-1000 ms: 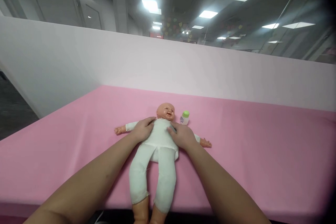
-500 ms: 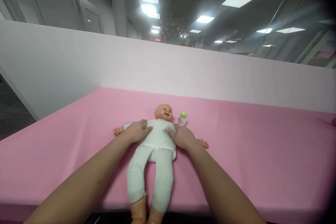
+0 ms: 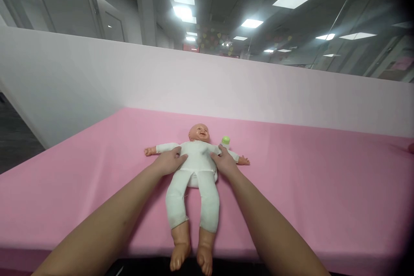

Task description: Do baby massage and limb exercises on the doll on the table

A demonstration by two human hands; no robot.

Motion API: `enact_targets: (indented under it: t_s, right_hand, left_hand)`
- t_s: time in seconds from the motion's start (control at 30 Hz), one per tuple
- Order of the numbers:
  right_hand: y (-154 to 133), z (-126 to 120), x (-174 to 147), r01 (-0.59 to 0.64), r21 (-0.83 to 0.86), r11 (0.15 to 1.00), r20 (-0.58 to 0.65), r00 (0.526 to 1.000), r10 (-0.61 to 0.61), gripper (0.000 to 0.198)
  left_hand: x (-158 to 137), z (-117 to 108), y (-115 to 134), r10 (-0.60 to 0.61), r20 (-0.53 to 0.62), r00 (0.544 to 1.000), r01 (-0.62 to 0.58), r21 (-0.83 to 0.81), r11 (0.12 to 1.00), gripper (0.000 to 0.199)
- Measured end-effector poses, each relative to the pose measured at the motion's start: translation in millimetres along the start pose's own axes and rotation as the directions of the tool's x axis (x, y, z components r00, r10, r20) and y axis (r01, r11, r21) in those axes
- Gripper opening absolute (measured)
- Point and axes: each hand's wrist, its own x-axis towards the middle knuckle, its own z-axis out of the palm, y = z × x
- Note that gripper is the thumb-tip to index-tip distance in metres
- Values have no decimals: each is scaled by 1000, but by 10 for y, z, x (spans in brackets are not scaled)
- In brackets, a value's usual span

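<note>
A baby doll [image 3: 199,155] in a white cloth suit lies on its back, head away from me and feet reaching over the table's near edge. Its arms are spread to both sides. My left hand [image 3: 168,160] grips the left side of its torso below the armpit, thumb on the chest. On the opposite side my right hand [image 3: 224,161] holds the torso in the same way. Beyond the right hand, by the doll's shoulder, stands a small bottle with a green cap [image 3: 225,140]; its lower part is partly hidden.
A pink cover [image 3: 307,189] spreads over the table, which ends at the front below the doll's feet. A white panel [image 3: 226,86] rises along the back and left. At the far right edge a small reddish shape [image 3: 410,148] is cut off, unclear what.
The doll has slid away from me, toward the back panel, and its legs have shifted slightly right. Its arms now show more. My right fingers have moved forward a little, and the bottle is more covered.
</note>
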Motion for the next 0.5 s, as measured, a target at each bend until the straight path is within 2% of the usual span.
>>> enact_targets:
  t_s: [0.1, 0.23, 0.4, 0.5]
  right_hand:
    - [101, -81, 126, -128, 93, 987, -25, 991, 131, 64]
    - [247, -395, 242, -179, 12, 984, -74, 981, 180, 43]
    - [451, -806, 333, -229, -169, 959, -213, 958, 191, 36]
    - [550, -900, 368, -264, -205, 943, -248, 946, 211, 49]
  left_hand:
    - [45, -1, -64, -20, -19, 1000, 20, -1, 1000, 73]
    - [129, -77, -202, -118, -153, 981, 118, -10, 993, 64]
    - [242, -246, -509, -301, -378, 876, 322, -8, 947, 62]
    - [285, -296, -698, -365, -402, 840, 323, -171, 931, 59]
